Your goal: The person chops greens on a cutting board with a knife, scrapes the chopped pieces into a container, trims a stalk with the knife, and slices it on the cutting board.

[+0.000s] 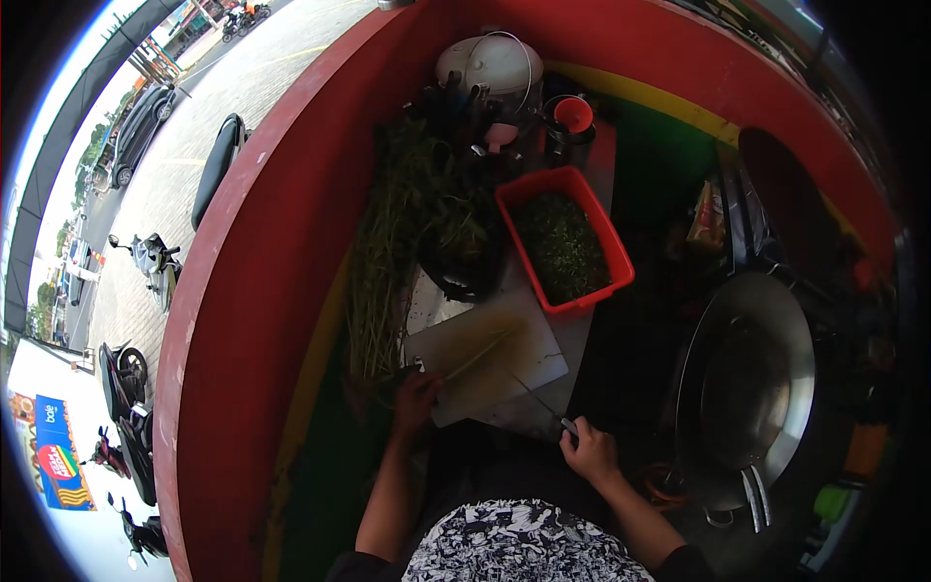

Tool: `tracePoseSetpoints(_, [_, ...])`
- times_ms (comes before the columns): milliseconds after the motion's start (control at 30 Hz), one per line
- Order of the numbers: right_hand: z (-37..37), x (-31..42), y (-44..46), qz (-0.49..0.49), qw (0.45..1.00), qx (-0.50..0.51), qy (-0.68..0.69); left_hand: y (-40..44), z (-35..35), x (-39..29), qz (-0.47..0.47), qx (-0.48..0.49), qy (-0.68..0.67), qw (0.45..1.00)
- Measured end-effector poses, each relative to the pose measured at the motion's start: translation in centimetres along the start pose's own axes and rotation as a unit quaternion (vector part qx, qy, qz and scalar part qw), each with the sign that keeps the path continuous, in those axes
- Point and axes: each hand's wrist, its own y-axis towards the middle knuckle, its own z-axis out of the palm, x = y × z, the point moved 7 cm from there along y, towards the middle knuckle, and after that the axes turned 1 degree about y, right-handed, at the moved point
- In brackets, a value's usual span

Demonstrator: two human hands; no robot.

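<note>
A white cutting board (499, 383), stained brownish in the middle, lies in front of me. One thin green stalk (477, 355) stretches across it, its lower end in the closed fingers of my left hand (417, 400) at the board's left edge. My right hand (589, 450) is wrapped around the handle of a knife (539, 399), whose narrow blade points up and left over the board's lower right part, apart from the stalk. Beyond the board stands a red plastic basin (621, 278) with chopped greens (560, 242) inside. Long-stemmed leafy greens (383, 281) lie in a heap at the left.
A large wok (752, 388) with metal handles sits at the right. A lidded white pot (490, 66) and a red funnel-like cup (573, 115) stand at the back. Around the left and far sides runs a red wall (252, 242), with parked motorbikes (155, 267) outside.
</note>
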Motion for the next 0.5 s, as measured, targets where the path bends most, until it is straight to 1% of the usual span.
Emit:
tracePoseSetpoints(33, [0.0, -0.4, -0.1, 0.020, 1.000, -0.005, 0.017, 0.0, 0.1, 0.1, -0.001, 0.002, 0.000, 1.000])
tracePoseSetpoints(100, [1.3, -0.8, 0.8, 0.022, 1.000, -0.008, 0.014, -0.2, 0.0, -1.6, 0.107, -0.025, 0.124, 0.986])
tracePoseSetpoints(133, [1.5, -0.4, 1.4, 0.022, 1.000, -0.011, 0.011, -0.2, 0.1, -1.9, 0.104, -0.024, 0.124, 0.987])
tracePoseSetpoints(167, [1.9, -0.1, 1.9, 0.022, 1.000, -0.004, 0.012, -0.2, 0.4, -2.3, 0.105, -0.028, 0.153, 0.982])
tracePoseSetpoints(200, [1.7, 1.0, 2.7, -0.004, 0.999, -0.032, 0.011, -0.5, 0.5, -2.5, 0.105, -0.030, 0.183, 0.977])
tracePoseSetpoints(233, [1.6, 2.0, 3.3, -0.030, 0.998, -0.062, 0.010, -0.7, 0.5, -2.5, 0.098, -0.030, 0.184, 0.978])
tracePoseSetpoints(267, [1.8, 2.6, 3.7, -0.031, 0.998, -0.057, 0.011, -0.6, 0.6, -2.5, 0.088, -0.024, 0.177, 0.980])
tracePoseSetpoints(333, [3.3, 3.2, 4.5, -0.034, 0.999, 0.001, -0.025, -0.9, 0.8, -2.2, 0.079, -0.018, 0.169, 0.982])
tracePoseSetpoints(400, [3.8, 3.8, 5.1, -0.036, 0.999, 0.010, -0.032, -1.0, 0.6, -2.4, 0.090, -0.021, 0.169, 0.981])
tracePoseSetpoints(500, [4.2, 4.0, 5.4, -0.037, 0.997, 0.035, -0.051, -1.2, 0.6, -2.1, 0.074, -0.022, 0.155, 0.985])
